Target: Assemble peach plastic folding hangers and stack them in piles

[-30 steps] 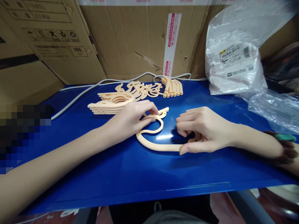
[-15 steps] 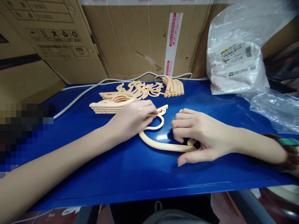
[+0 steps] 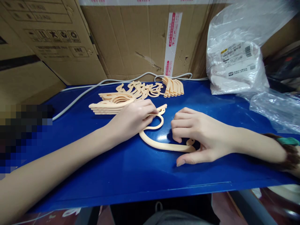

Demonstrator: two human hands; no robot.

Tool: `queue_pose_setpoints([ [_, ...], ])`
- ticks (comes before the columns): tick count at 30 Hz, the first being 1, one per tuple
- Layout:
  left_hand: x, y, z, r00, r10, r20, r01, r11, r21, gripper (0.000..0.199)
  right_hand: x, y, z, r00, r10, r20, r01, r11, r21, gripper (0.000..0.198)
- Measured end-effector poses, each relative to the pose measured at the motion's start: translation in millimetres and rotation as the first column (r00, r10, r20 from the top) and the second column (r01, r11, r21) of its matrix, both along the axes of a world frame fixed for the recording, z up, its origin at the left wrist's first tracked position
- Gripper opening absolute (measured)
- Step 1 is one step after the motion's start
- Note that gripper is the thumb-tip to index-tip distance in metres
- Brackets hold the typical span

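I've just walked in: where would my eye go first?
Probably to the blue table, filling the middle. On it, the left hand pinches a cream curved frame, its right end partly under the right hand. Left of centre sits a cream stack; a clear bag stands back right.

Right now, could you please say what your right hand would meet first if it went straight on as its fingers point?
Probably the cream loop at my left hand, though the height of my right hand is hard to judge.
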State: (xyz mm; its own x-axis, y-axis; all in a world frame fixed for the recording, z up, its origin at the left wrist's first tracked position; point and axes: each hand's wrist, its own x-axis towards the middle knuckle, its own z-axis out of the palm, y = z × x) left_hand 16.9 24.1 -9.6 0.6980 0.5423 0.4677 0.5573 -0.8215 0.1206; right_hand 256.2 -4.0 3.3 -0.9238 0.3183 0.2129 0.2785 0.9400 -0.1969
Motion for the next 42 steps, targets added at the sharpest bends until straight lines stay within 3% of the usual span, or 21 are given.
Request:
queue_pose_setpoints([
  [7,-1,0,-2.2,1.0,-0.004,-0.001,0.004,1.0,0.026,0.018,5,3,7,0.999,-0.03,-0.046,0.033,0.997,0.072,0.041],
  [14,-1,-1,-2.2,0.999,-0.006,0.032,0.006,1.0,0.004,0.02,10,4,12,0.985,-0.172,0.034,0.15,0.929,0.338,0.048],
  [16,-1,-2,-1.8,0.999,0.018,0.029,-0.018,1.0,-0.004,0.019,7,2,10,0.981,-0.183,0.059,0.149,0.92,0.362,0.054],
  [19,0,-2,-1.0,0.998,0.058,0.001,-0.058,0.998,-0.01,0.019,3,-3,8,0.987,-0.141,0.071,0.114,0.95,0.29,0.053],
  [23,0,-2,-0.5,0.997,0.075,-0.015,-0.075,0.997,-0.012,0.019,-1,-8,6,0.999,-0.039,0.026,0.036,0.995,0.098,0.037],
  [33,2,-2,-1.6,0.997,0.081,0.007,-0.081,0.997,-0.013,0.02,-3,-8,5,1.0,-0.009,-0.03,0.003,0.986,-0.169,0.017],
  [42,1,-2,-1.6,0.998,0.066,0.012,-0.066,0.998,0.013,0.018,0,-5,2,0.997,-0.056,-0.043,0.045,0.974,-0.222,0.026],
])
